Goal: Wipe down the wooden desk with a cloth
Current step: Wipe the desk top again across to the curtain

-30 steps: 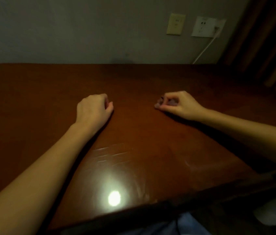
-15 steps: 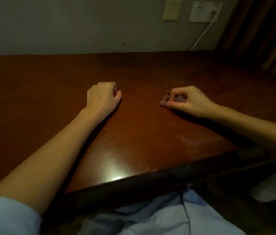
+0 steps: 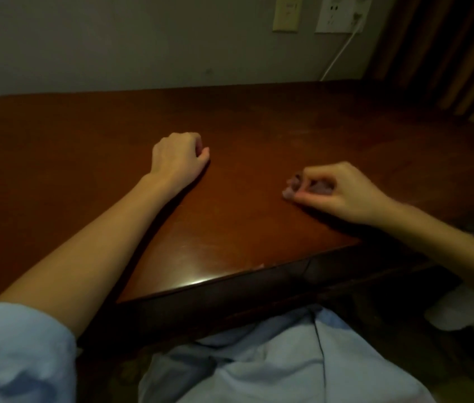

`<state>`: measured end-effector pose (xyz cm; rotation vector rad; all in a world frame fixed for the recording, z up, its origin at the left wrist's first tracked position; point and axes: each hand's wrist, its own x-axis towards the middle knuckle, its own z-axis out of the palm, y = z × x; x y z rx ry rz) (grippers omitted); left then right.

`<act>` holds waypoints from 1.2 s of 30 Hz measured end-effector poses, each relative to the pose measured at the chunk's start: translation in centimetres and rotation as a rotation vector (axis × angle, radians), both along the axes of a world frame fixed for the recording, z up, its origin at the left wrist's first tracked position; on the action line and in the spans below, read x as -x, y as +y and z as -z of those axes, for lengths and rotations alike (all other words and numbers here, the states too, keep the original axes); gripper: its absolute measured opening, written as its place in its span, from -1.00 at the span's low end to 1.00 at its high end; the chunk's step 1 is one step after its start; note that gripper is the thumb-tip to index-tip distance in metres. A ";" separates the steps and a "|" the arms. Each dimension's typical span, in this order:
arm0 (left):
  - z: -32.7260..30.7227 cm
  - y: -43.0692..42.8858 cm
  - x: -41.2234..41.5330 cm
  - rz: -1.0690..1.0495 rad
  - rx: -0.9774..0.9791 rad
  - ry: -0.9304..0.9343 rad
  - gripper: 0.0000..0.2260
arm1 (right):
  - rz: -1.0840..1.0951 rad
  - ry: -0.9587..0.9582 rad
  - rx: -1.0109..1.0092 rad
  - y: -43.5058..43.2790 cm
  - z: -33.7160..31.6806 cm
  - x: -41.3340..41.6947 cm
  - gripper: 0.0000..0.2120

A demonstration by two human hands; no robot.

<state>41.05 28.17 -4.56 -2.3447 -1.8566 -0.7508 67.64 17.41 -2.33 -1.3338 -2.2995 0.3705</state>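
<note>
We took the place for a private room, a bedroom or a hotel room rather than an office or a workshop, and it lay in dim, warm light. A polished wooden desk (image 3: 259, 117) stood pushed against a plain grey wall (image 3: 113, 39), where we saw a cream switch plate (image 3: 286, 13) beside a white socket (image 3: 337, 14), with a white cable (image 3: 340, 55) running from it down behind the desk. At the right hung a heavy curtain (image 3: 448, 53) striped in dark and tan, which gave the room its lived-in, domestic look.
</note>
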 end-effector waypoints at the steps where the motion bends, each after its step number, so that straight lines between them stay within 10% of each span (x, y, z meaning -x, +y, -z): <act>1: 0.0 -0.1 0.0 -0.003 0.005 0.002 -0.80 | 0.084 -0.026 -0.030 1.1 0.0 0.5 -0.78; 10: 0.0 -0.5 0.0 -0.047 -0.018 0.024 -0.79 | -0.341 -0.012 -0.121 -6.6 0.9 10.6 -0.83; 19: 0.0 -0.4 0.0 -0.029 0.010 0.011 -0.78 | 0.369 -0.156 -0.125 0.9 0.9 1.0 -0.81; 25: -0.3 -0.8 -0.2 -0.049 0.005 0.020 -0.83 | -0.034 -0.030 -0.103 -5.6 1.4 6.4 -0.93; 32: -0.1 -0.5 -0.2 -0.032 0.020 0.004 -0.78 | 0.498 -0.111 -0.087 -0.1 1.1 -4.0 -0.79; 36: -0.2 -0.7 -0.3 -0.036 0.022 -0.008 -0.79 | 0.373 -0.126 -0.110 1.8 1.3 2.8 -0.91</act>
